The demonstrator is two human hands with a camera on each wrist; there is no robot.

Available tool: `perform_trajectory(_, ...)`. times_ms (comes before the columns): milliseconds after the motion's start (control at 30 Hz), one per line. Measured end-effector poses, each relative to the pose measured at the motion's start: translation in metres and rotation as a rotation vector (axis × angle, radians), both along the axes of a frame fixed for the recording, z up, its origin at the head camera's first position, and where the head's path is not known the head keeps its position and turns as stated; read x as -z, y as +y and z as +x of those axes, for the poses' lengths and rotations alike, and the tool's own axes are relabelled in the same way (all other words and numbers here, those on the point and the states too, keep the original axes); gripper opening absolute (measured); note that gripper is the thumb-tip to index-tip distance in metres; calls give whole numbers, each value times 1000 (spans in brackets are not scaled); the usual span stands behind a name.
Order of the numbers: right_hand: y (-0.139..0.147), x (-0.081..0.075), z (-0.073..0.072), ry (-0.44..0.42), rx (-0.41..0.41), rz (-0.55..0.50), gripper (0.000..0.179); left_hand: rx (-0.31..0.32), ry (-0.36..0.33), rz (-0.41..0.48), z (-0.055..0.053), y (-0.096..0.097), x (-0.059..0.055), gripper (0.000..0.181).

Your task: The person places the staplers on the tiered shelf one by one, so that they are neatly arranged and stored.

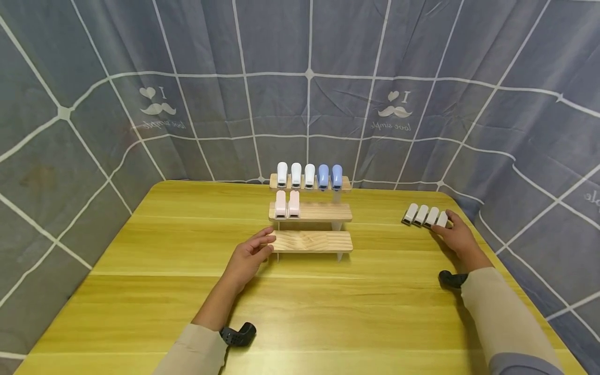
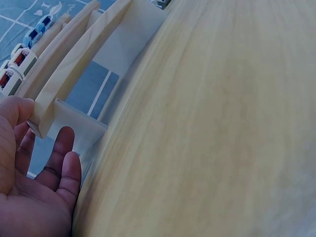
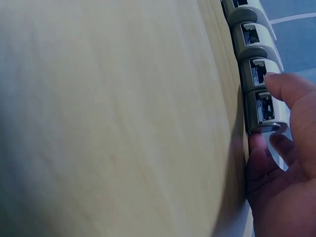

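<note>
Several white staplers with grey bases stand in a slanted row at the table's right. My right hand (image 1: pixel 457 237) has its thumb and fingers around the nearest end stapler (image 3: pixel 264 107). In the right wrist view, its thumb lies over the front by the neighbouring stapler (image 3: pixel 257 69). My left hand (image 1: pixel 248 260) is at the left end of a three-step wooden stand, its fingertips at the end of the lowest board (image 1: pixel 313 241). In the left wrist view the other fingers (image 2: pixel 61 143) are loosely spread below that board.
White staplers (image 1: pixel 296 175) and two blue staplers (image 1: pixel 336 177) line the stand's top board. Two pink staplers (image 1: pixel 294 204) occupy the left of the middle board (image 1: pixel 325 211). Grey checked curtains (image 1: pixel 281 104) hang behind and beside the yellow wooden table (image 1: pixel 197 208).
</note>
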State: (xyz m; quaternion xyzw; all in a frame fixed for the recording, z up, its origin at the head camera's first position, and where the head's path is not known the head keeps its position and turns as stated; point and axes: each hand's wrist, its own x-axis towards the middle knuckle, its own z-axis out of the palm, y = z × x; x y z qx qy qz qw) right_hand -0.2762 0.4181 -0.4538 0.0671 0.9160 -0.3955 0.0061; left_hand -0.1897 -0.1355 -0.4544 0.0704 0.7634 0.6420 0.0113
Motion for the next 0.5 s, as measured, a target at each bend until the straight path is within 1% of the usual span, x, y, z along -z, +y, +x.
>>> perform_trajectory(200, 0, 0, 0, -6, -7, 16, 87, 1, -2, 4, 1, 0, 2, 28)
perform_trajectory(367, -3, -2, 0, -4, 15, 13, 86, 9, 12, -2, 1, 0, 2, 28)
perform_trajectory(467, -4, -3, 1, -9, 21, 28, 86, 20, 22, 3, 1, -1, 2, 30)
perform_trajectory(500, -4, -4, 1, -13, 16, 42, 87, 19, 13, 3, 3, 0, -2, 30)
